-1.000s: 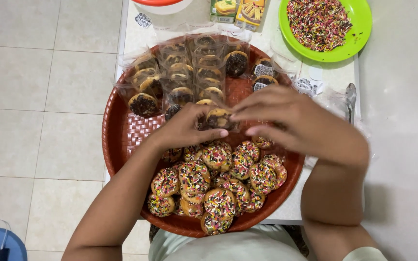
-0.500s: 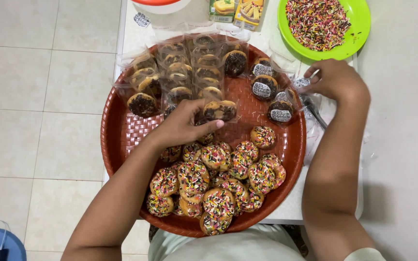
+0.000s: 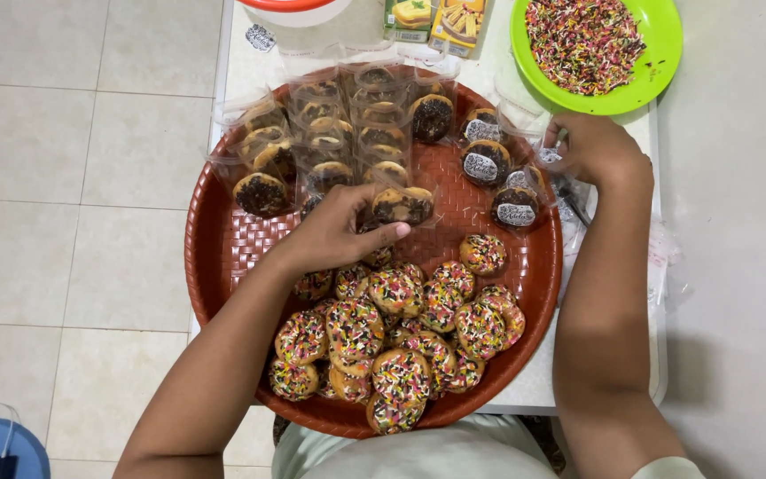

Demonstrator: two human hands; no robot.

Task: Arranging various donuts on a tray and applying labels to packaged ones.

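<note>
Half a second ago the right hand (image 3: 597, 149) lay at the tray's right rim; it is in much the same spot now, off the red tray (image 3: 223, 257) and over the crinkled clear wrappers (image 3: 569, 182) on the worktop (image 3: 250, 53), just below the green plate (image 3: 658, 75) of sprinkles. A full second ago it was still over the middle of the tray beside the left hand. Its fingers curl down into the wrappers; whether they grip one I cannot tell.

The left hand (image 3: 334, 232) has stayed put on the tray's centre, fingers closed round a wrapped donut (image 3: 401, 206) with chocolate top, thumb stretched out beneath it. That donut sits at the fingertips, at the near edge of the bagged row (image 3: 330, 133) that fills the tray's far side.

Three sealed donuts (image 3: 489, 164) with oval labels lie between the two hands, toward the right rim. The bare sprinkled donuts (image 3: 392, 337) are heaped just below the left hand, nearest the person, and the wrist crosses their left side.
</note>
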